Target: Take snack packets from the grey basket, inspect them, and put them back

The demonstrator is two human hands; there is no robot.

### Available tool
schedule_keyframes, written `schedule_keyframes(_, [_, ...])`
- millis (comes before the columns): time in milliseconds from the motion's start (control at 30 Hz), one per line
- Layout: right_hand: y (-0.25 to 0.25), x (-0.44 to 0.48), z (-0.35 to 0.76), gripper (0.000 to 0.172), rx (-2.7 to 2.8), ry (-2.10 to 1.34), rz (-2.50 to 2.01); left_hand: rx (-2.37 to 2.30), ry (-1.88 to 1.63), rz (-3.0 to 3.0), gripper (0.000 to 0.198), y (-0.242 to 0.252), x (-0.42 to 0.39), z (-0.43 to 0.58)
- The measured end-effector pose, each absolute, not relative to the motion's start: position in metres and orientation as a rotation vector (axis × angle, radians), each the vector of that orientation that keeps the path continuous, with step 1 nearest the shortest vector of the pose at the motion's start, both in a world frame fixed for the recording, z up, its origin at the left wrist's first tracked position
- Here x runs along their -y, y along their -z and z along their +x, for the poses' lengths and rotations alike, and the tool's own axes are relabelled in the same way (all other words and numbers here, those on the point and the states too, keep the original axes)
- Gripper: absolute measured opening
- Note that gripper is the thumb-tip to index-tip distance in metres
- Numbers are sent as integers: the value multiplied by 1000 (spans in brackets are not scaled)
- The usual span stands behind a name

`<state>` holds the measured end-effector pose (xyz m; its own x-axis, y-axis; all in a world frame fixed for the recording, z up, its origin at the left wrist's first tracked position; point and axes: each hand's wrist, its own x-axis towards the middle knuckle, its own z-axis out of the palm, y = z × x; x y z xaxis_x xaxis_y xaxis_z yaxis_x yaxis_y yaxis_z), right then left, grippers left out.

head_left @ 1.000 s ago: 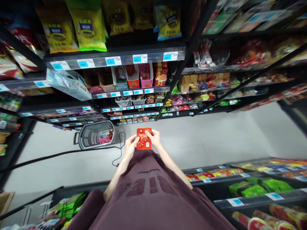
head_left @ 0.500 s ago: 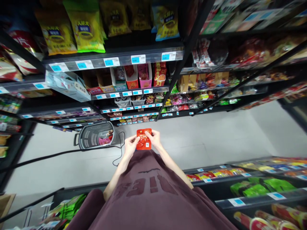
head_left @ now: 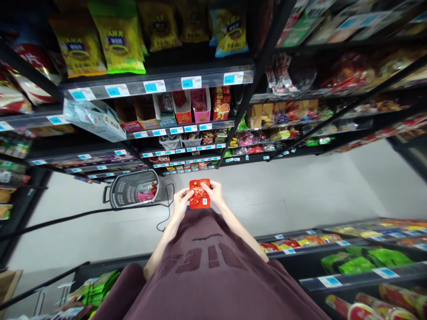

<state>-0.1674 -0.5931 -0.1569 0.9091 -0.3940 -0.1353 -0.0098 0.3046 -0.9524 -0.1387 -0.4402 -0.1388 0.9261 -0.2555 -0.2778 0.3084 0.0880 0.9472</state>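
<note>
In front of my body I hold a small red snack packet (head_left: 199, 201) with a white square label near its lower right. My left hand (head_left: 181, 202) pinches its left edge, thumb on the front. My right hand (head_left: 215, 194) grips the upper right part, its thumb pressed over the face of the packet. Both hands are closed on it; the fingers behind it are hidden. On the floor to the left stands a grey shopping basket (head_left: 126, 189) with a pink packet (head_left: 146, 196) and some other small goods inside.
Shelves with price tags (head_left: 191, 82) rise ahead, carrying yellow snack bags (head_left: 120, 44) and open display boxes (head_left: 201, 106). A lower shelf on the right holds green bags (head_left: 363, 260). Grey floor (head_left: 267, 191) runs between the shelves. A thin black cord (head_left: 168, 206) hangs beside the basket.
My left hand and the packet have shifted very slightly to the left. Both hands keep their hold, and the basket stays in place.
</note>
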Motion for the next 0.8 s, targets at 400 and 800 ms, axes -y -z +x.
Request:
schedule_keyframes(400, [154,593,-165,32,-389,271,-1210,-46,441,1384,28,141,440,-143])
schedule_keyframes(800, [156,595,-164,34,-421,264,-1203,-12,453,1453,34,143,438,-142])
